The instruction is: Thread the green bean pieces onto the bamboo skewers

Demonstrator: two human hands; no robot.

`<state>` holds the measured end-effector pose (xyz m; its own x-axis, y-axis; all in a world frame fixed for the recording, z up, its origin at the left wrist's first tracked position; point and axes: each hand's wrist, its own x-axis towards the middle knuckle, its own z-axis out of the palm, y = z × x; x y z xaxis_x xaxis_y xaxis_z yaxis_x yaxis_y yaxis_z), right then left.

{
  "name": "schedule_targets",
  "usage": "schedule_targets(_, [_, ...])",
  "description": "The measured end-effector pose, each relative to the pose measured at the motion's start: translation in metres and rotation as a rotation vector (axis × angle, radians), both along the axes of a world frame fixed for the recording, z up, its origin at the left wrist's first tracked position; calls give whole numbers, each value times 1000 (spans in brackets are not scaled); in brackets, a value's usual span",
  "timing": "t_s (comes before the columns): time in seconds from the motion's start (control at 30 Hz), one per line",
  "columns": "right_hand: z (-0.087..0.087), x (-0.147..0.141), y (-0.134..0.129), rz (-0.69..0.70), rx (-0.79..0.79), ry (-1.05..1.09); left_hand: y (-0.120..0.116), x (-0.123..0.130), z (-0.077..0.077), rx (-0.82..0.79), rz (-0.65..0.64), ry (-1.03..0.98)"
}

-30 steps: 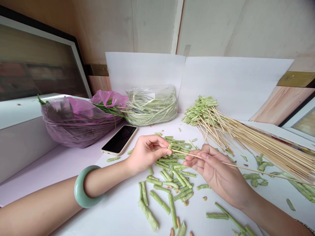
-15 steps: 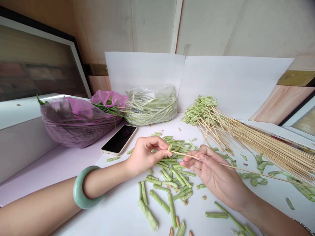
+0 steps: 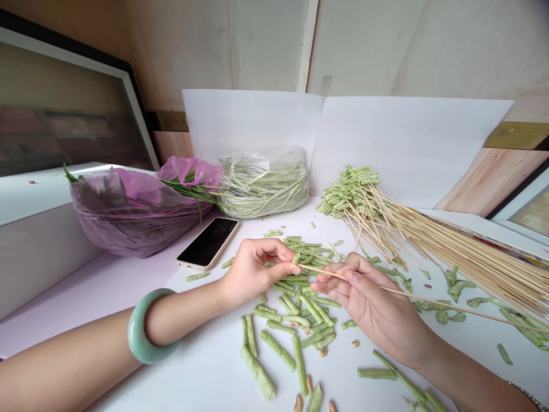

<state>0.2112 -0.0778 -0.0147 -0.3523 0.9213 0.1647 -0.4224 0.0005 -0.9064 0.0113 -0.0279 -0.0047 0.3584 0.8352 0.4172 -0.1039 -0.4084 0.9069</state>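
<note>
My left hand [image 3: 259, 272], below a green bangle [image 3: 148, 326], pinches a short green bean piece [image 3: 295, 258] between thumb and fingertips. The tip of a thin wooden skewer [image 3: 446, 306] meets this piece. Thumb and fingers of my right hand [image 3: 377, 306] hold the skewer a little way behind its tip, and the rest of it runs off to the right. Cut bean pieces [image 3: 311, 309] lie scattered on the white surface under and between both hands.
Filled skewers [image 3: 351, 189] lie at the back beside many bare sticks [image 3: 463, 246]. Left of them are a clear bag of long beans [image 3: 266, 186], a purple bag [image 3: 132, 212] and a phone [image 3: 208, 243]. Bean scraps [image 3: 457, 286] lie at the right.
Both hands keep nearly the same pose. The right hand and the skewer have shifted very slightly.
</note>
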Motion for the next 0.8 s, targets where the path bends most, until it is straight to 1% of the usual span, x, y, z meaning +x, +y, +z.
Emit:
schedule_targets(0.13, [-1, 0, 1, 13, 1, -9, 1, 1, -1, -55, -52, -33])
schedule_targets(0.33, [-2, 0, 1, 26, 39, -9, 0, 2, -2, -98, -70, -50])
schedule_targets(0.53, [-1, -2, 0, 19, 38, -42, -1, 2, -2, -133, -95, -72])
schedule_targets(0.7, [1, -4, -1, -12, 43, -63, -1, 2, -3, -159, -104, -72])
schedule_targets(0.8, [0, -5, -2, 2, 43, -91, -3, 2, -3, -195, -150, -34])
